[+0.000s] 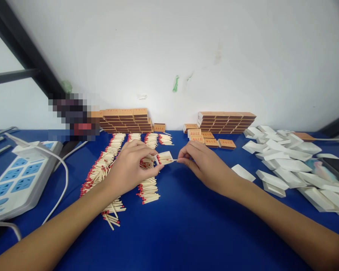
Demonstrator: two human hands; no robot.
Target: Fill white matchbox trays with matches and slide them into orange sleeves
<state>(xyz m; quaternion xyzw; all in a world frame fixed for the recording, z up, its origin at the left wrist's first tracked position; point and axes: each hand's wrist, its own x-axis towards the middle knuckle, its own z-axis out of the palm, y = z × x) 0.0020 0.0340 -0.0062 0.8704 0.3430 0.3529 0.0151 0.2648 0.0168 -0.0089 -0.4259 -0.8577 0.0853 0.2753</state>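
My left hand [137, 160] pinches a small white matchbox tray [166, 154] by its left end. Red-tipped matches lie inside the tray, their heads toward the left hand. At the tray's right end, my right hand [199, 160] is closed on the plain end of a match [174, 160], with finger and thumb together. Rows of loose red-headed matches [148, 190] lie on the blue table under and around the left hand. Several orange matchboxes [226, 143] lie just beyond the right hand.
Stacked matchboxes stand along the wall, one stack [125, 120] at left and another [226, 122] at right. A heap of white trays [288, 158] lies on the right. At left are a power strip [19, 177] and a white cable [66, 180]. A dark phone-like object [337, 167] sits far right.
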